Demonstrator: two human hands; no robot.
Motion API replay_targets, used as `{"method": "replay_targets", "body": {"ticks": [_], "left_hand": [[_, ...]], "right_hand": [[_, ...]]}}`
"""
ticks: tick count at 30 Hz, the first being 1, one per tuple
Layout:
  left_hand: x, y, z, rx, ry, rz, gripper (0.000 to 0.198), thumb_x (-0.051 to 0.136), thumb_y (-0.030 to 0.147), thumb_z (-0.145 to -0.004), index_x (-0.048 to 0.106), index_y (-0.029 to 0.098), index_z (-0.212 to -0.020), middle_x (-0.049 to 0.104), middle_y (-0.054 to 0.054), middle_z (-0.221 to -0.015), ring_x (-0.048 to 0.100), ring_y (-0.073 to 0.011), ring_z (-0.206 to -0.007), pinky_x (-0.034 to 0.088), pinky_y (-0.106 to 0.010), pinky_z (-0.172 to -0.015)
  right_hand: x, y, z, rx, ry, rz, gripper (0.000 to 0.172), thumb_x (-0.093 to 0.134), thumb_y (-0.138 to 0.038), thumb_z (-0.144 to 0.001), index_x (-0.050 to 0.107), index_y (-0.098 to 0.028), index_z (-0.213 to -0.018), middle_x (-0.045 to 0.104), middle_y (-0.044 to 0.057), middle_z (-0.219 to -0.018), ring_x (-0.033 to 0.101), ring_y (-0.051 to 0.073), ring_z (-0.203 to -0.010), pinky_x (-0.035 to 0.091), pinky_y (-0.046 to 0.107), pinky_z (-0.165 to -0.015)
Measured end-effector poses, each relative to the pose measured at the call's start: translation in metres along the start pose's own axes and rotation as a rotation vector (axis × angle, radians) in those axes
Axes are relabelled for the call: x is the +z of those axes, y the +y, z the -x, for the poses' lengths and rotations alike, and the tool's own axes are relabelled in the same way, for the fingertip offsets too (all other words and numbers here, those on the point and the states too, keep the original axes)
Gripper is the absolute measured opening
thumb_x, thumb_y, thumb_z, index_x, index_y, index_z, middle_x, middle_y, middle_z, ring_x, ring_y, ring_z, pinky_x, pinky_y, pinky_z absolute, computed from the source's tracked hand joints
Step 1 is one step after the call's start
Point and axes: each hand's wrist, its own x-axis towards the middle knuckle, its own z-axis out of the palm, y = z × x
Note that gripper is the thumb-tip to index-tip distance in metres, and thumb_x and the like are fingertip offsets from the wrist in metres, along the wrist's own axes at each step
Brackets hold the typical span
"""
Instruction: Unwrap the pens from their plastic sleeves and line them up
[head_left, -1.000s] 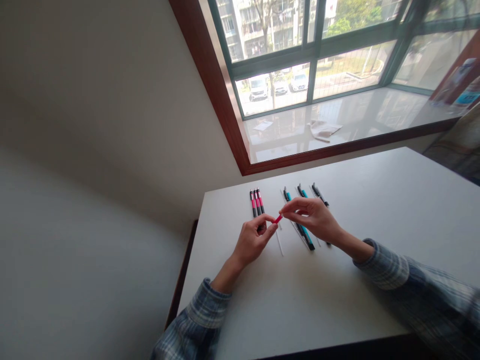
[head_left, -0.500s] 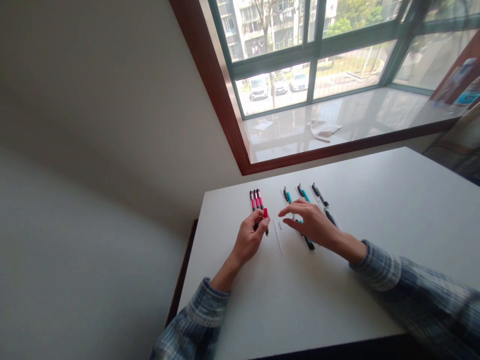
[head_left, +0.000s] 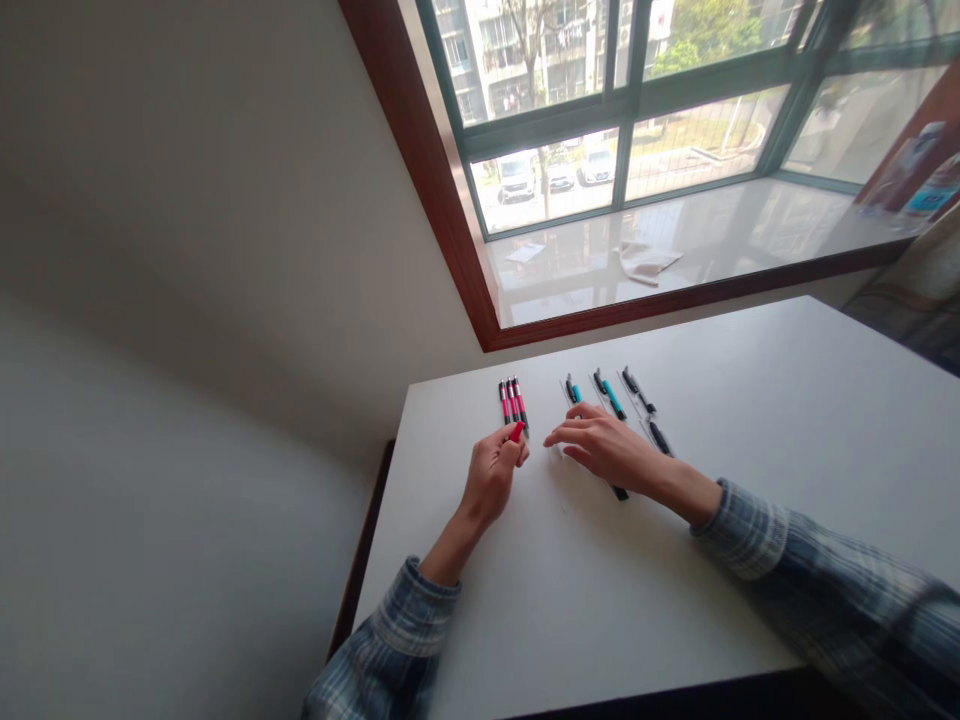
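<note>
My left hand (head_left: 491, 475) is closed round a red pen barrel (head_left: 517, 431), whose red end sticks up from between thumb and fingers. Just right of it, my right hand (head_left: 604, 445) hovers low over the table, palm down, thumb and fingers apart. Beneath its fingertips a thin pale refill shows only faintly; whether they touch it I cannot tell. Beyond my left hand lie several red and black pens (head_left: 513, 398) side by side. Under and behind my right hand are pen parts, among them a teal barrel (head_left: 613, 400) and a black one (head_left: 660, 437).
The white table (head_left: 600, 600) meets the wall and a red-brown window frame (head_left: 637, 298) at the back. On the sill rest a crumpled cloth (head_left: 646, 262) and a white paper (head_left: 526, 253). Bottles (head_left: 930, 195) stand at the far right.
My right hand has moved left and down toward the refill. My left hand has shifted slightly left and tilted the red barrel.
</note>
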Motion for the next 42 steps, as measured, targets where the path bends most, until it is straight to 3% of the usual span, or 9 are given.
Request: {"method": "replay_targets", "body": {"ticks": [8, 14, 18, 26, 32, 36, 42], "left_hand": [[0.005, -0.002, 0.0, -0.019, 0.116, -0.415, 0.045, 0.058, 0.048, -0.092, 0.035, 0.021, -0.064, 0.033, 0.006, -0.058, 0.03, -0.0111, -0.056, 0.025, -0.026, -0.055], [0.0, -0.003, -0.002, 0.004, 0.108, -0.648, 0.041, 0.06, 0.051, -0.092, 0.057, 0.021, -0.065, 0.049, 0.003, -0.055, 0.038, -0.0126, -0.053, 0.029, -0.027, -0.059], [-0.003, -0.004, -0.004, -0.009, 0.037, -0.748, 0.029, 0.059, 0.044, -0.095, 0.077, 0.023, -0.083, 0.074, -0.004, -0.074, 0.057, -0.0171, -0.062, 0.036, -0.028, -0.065], [0.0, -0.003, -0.004, 0.035, -0.133, -0.83, 0.021, 0.066, 0.036, -0.091, 0.085, 0.03, -0.096, 0.082, -0.006, -0.09, 0.064, -0.0199, -0.065, 0.037, -0.03, -0.065], [-0.001, -0.001, -0.001, 0.017, -0.141, -0.842, 0.026, 0.066, 0.047, -0.093, 0.084, 0.03, -0.103, 0.082, -0.007, -0.092, 0.069, -0.0228, -0.071, 0.041, -0.031, -0.068], [-0.002, -0.004, 0.003, 0.027, -0.138, -0.905, 0.035, 0.073, 0.054, -0.086, 0.08, 0.032, -0.112, 0.081, -0.007, -0.091, 0.07, -0.0262, -0.076, 0.044, -0.033, -0.071], [-0.006, -0.003, 0.002, 0.014, -0.137, -0.96, 0.025, 0.07, 0.042, -0.088, 0.081, 0.033, -0.109, 0.081, -0.007, -0.093, 0.07, -0.0258, -0.077, 0.044, -0.033, -0.071]], "right_hand": [[0.008, 0.003, -0.005, -0.048, -0.031, 0.003, 0.017, 0.065, -0.013, -0.098, 0.079, -0.023, -0.102, 0.08, 0.006, -0.092, 0.066, 0.024, -0.092, 0.051, 0.039, -0.088], [-0.001, -0.008, -0.001, -0.095, -0.056, 0.034, 0.024, 0.059, -0.009, -0.099, 0.079, -0.021, -0.104, 0.075, 0.009, -0.093, 0.065, 0.023, -0.093, 0.052, 0.037, -0.089], [-0.006, -0.012, 0.005, -0.1, -0.115, 0.062, 0.031, 0.055, -0.007, -0.099, 0.081, -0.023, -0.102, 0.072, 0.009, -0.096, 0.063, 0.023, -0.093, 0.053, 0.038, -0.087], [-0.002, -0.019, 0.008, -0.101, -0.14, 0.021, 0.033, 0.054, -0.006, -0.098, 0.081, -0.024, -0.104, 0.069, 0.008, -0.093, 0.064, 0.02, -0.088, 0.054, 0.034, -0.085], [-0.011, -0.015, 0.008, -0.022, -0.102, 0.04, 0.04, 0.049, 0.0, -0.097, 0.077, -0.022, -0.115, 0.069, 0.007, -0.096, 0.066, 0.016, -0.079, 0.054, 0.028, -0.074], [-0.022, -0.01, 0.007, 0.019, -0.035, 0.03, 0.044, 0.045, 0.004, -0.094, 0.074, -0.019, -0.118, 0.071, 0.009, -0.104, 0.07, 0.016, -0.078, 0.054, 0.027, -0.07], [-0.025, -0.009, 0.006, 0.045, 0.033, -0.052, 0.031, 0.049, -0.01, -0.102, 0.076, -0.02, -0.114, 0.075, 0.009, -0.104, 0.073, 0.019, -0.082, 0.057, 0.03, -0.074]]}}
